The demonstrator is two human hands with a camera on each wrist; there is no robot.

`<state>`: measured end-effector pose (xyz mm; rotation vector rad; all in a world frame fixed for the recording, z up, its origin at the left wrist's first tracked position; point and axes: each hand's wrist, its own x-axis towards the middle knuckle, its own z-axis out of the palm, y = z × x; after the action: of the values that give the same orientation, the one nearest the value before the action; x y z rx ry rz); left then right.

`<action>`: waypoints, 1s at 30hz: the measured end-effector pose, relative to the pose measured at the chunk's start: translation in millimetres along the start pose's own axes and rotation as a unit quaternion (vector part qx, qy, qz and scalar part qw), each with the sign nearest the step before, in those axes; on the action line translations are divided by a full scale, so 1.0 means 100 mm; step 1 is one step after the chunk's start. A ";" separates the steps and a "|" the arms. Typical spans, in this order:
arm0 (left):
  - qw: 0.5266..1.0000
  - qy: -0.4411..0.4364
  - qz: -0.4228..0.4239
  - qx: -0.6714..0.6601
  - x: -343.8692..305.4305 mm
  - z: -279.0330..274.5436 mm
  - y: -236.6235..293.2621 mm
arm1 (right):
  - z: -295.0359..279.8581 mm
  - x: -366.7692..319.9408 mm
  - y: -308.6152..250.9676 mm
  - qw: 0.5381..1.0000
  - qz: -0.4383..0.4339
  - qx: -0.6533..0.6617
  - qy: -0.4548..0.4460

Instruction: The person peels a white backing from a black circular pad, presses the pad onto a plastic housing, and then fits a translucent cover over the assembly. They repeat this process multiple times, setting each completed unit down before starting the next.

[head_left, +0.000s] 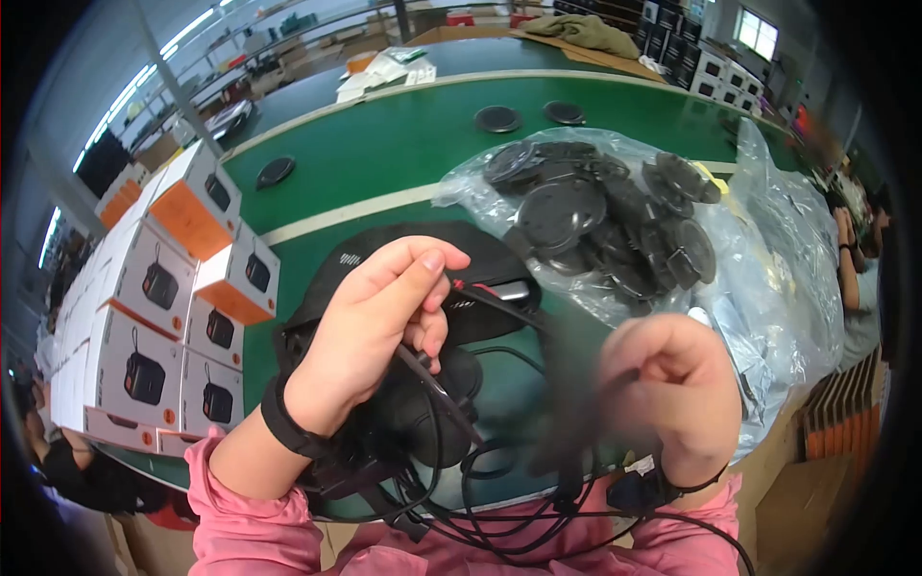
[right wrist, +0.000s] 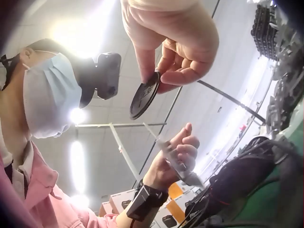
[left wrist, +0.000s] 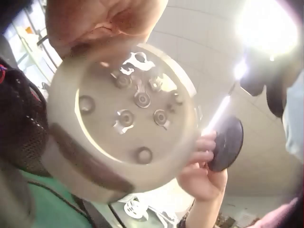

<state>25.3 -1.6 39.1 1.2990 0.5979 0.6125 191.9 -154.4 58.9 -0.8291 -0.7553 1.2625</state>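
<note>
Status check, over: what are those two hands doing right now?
Left hand grips round plate. Right hand pinches small black disc. Black cables hang below both.

disc (right wrist: pixel 145 96) you pinch: matt black plastic | bag (head_left: pixel 768 250), right of frame: clear glossy film, crinkled | table (head_left: pixel 384 154): smooth green | boxes (head_left: pixel 154 278), left: matt card | your sleeve (head_left: pixel 250 523): pink cloth

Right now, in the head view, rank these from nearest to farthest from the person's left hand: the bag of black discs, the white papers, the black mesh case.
1. Black mesh case, just behind the left hand.
2. Bag of black discs, further right.
3. White papers, at the far end.
</note>
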 end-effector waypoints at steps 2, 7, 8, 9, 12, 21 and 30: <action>0.999 0.044 0.004 -0.031 0.00 -0.07 -0.07 | 0.03 0.19 0.00 0.998 0.058 -0.022 -0.030; 0.993 0.095 0.041 0.055 0.09 -0.23 -0.09 | 0.10 0.53 0.20 0.944 0.083 -0.228 -0.225; 0.992 0.103 0.040 0.053 0.12 -0.23 -0.11 | 0.12 0.58 0.25 0.917 0.074 -0.290 -0.265; 0.985 0.113 0.094 0.095 0.16 -0.22 -0.16 | 0.15 0.57 0.31 0.911 0.104 -0.294 -0.269; 0.948 0.125 0.197 0.216 0.27 -0.16 -0.25 | 0.11 0.55 0.52 0.888 0.048 -0.338 -0.308; 0.993 -0.029 0.051 -0.101 0.30 -0.11 -0.04 | 0.12 0.45 0.35 0.912 0.200 -0.306 -0.188; 0.982 0.047 0.158 -0.094 -0.12 -0.21 -0.14 | -0.13 0.48 0.43 0.979 0.062 0.056 -0.187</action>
<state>3.0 2.4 22.8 1.1996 0.4011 0.9731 189.2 -103.8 16.6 -0.5589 -0.9320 1.5827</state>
